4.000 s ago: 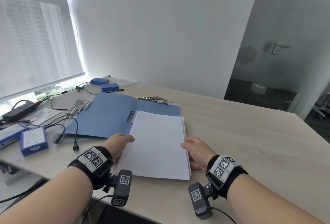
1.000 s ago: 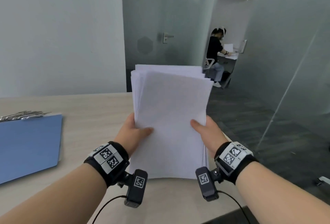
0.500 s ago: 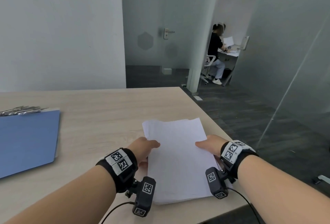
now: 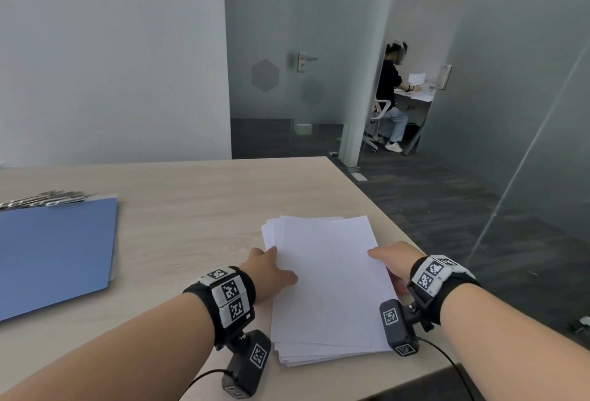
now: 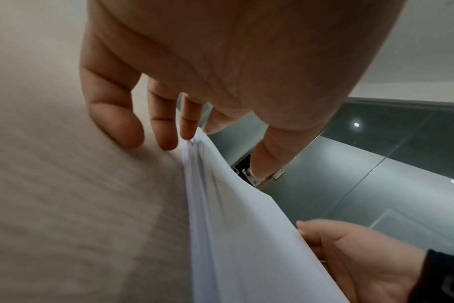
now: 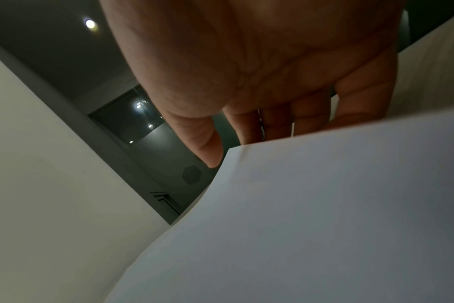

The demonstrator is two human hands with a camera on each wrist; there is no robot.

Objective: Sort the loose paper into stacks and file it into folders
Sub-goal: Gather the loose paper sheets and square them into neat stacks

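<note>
Holding 1 paper stack (image 4: 325, 282) on desk (image 4: 198, 209), L grip (image 4: 271, 268) & R grip (image 4: 394, 257) each pinching an edge

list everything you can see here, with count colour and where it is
paper stack: one, white, sheets slightly fanned, lying near the table's right corner
folder: one, blue, flat on the table at the left
metal clips: a row, silver, count unclear, along the folder's far edge
table: one, light wood
door handle: one, silver, on the frosted glass door behind
other person: one, dark top, seated at a desk in the room beyond the glass
wrist cameras: two, black, with marker tags, one under each wrist
left hand: at the stack's left edge, thumb on top of the sheets
right hand: at the stack's right edge, thumb on top, fingers going under the sheets
</note>
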